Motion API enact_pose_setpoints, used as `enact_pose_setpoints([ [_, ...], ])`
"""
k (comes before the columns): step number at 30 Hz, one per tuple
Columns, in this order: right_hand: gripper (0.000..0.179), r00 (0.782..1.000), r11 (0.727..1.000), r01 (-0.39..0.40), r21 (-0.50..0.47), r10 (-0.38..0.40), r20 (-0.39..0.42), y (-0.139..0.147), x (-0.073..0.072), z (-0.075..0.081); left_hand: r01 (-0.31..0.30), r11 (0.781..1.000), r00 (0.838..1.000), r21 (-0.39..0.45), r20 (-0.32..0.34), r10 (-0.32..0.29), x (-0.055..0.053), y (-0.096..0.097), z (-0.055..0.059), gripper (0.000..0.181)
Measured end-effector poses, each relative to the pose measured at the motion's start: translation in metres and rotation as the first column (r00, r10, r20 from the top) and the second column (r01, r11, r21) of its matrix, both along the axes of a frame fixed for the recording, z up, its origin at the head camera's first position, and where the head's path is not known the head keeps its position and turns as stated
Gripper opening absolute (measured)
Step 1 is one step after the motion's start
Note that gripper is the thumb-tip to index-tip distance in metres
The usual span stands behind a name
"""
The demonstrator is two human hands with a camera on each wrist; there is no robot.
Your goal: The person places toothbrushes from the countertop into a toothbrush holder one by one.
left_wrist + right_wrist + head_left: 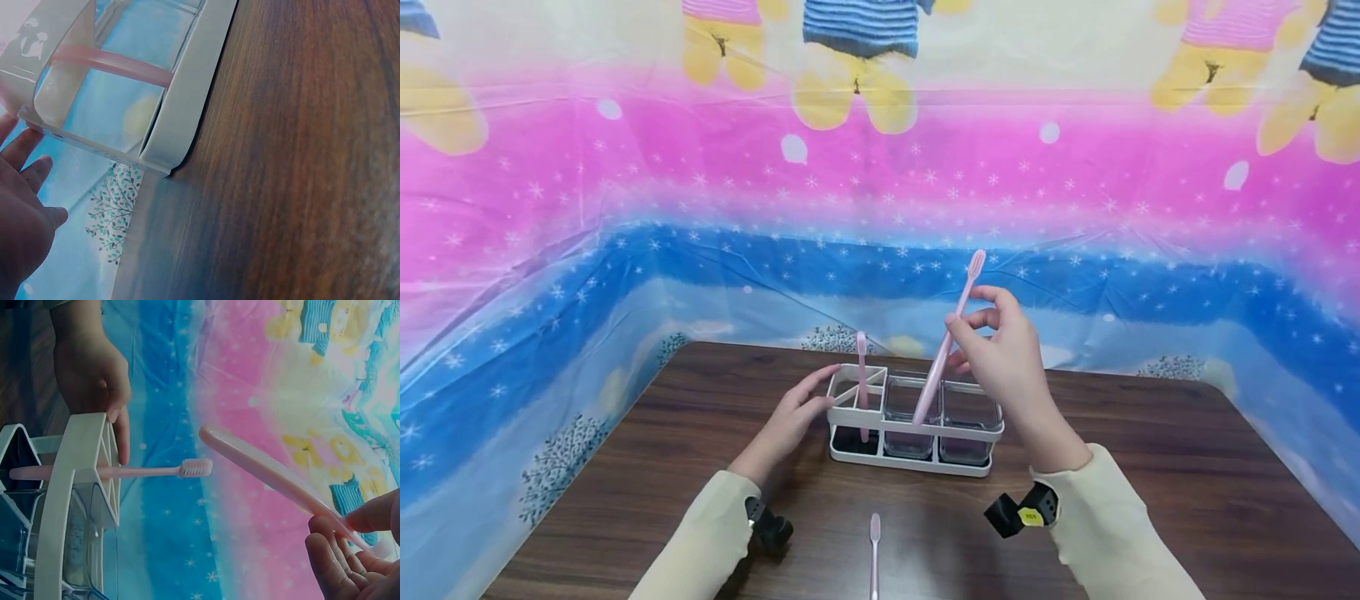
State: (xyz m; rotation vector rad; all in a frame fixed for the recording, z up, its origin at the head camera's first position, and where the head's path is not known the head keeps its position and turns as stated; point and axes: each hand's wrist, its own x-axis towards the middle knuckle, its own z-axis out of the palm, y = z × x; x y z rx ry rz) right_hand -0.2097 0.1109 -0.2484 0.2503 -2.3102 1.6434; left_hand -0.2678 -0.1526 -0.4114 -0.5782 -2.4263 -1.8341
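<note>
My right hand pinches a pink toothbrush between thumb and fingers, bristle head up. Its handle end overlaps the front rail of a white toothbrush rack in the head view; the right wrist view shows that end in the air, apart from the rack. My left hand touches the rack's left end with fingers extended. A second pink toothbrush stands upright in the rack's left, divided compartment, bristles up. A third pink toothbrush lies on the table in front, its lower part cut off by the frame.
Two clear glass cups sit side by side in the middle and right of the rack. The dark wooden table extends around it. A patterned pink and blue cloth hangs behind and along the sides.
</note>
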Motion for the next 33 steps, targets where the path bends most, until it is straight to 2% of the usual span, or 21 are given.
enact_pose_setpoints([
  [5,0.046,0.999,1.000,0.017,-0.018,-0.018,-0.049,-0.006,-0.007,-0.001,-0.002,1.000,1.000,-0.001,-0.002,0.002,0.000,0.000,-0.001,0.050],
  [14,0.035,0.997,0.998,0.017,-0.053,-0.021,-0.074,-0.019,-0.022,-0.008,-0.006,1.000,1.000,-0.005,-0.013,0.006,0.000,0.000,-0.001,0.050],
  [23,0.029,0.992,1.000,0.006,0.005,-0.005,-0.127,-0.033,-0.030,-0.024,0.003,1.000,1.000,0.008,-0.020,-0.003,-0.001,0.000,-0.002,0.050],
  [33,0.025,0.992,0.999,0.012,0.046,-0.007,-0.124,-0.043,-0.037,-0.041,0.006,1.000,1.000,0.021,-0.018,-0.006,-0.003,0.000,-0.002,0.050],
])
